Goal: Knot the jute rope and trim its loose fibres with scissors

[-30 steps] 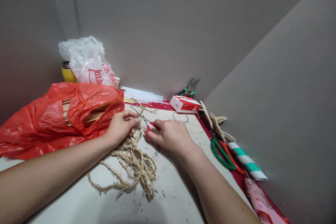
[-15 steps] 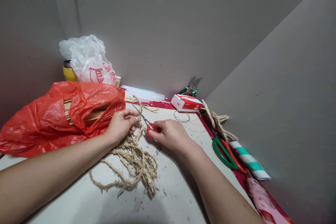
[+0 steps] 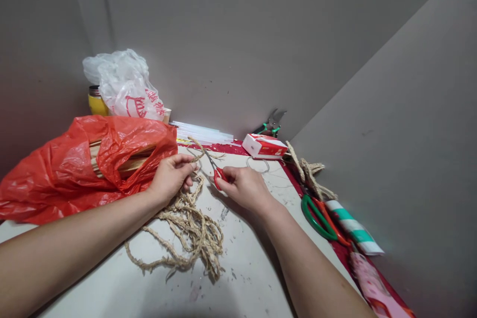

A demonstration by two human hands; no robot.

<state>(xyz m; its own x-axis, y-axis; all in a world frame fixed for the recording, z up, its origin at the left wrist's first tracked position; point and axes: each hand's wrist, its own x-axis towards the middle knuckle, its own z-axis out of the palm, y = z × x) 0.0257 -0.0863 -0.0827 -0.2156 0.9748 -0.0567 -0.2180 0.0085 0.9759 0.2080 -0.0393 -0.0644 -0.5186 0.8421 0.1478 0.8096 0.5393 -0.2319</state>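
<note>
Between the thumb and fingers of my left hand is pinched a strand of braided straw rope. Its short end sticks up past my fingertips, and the rest lies in a loose tangle on the white table below. My right hand grips the red handles of small scissors. Their blades are spread apart and point up and left, close beside the rope end. Whether a blade touches the rope I cannot tell.
A red plastic bag with thin wooden strips lies left. Behind are a white plastic bag, a yellow jar, clear sticks, a tissue pack and pruning shears. Green-handled scissors lie right.
The scissors in my right hand have opened wider and shifted slightly to the right and up. My left hand keeps its pinch on the rope in nearly the same place.
</note>
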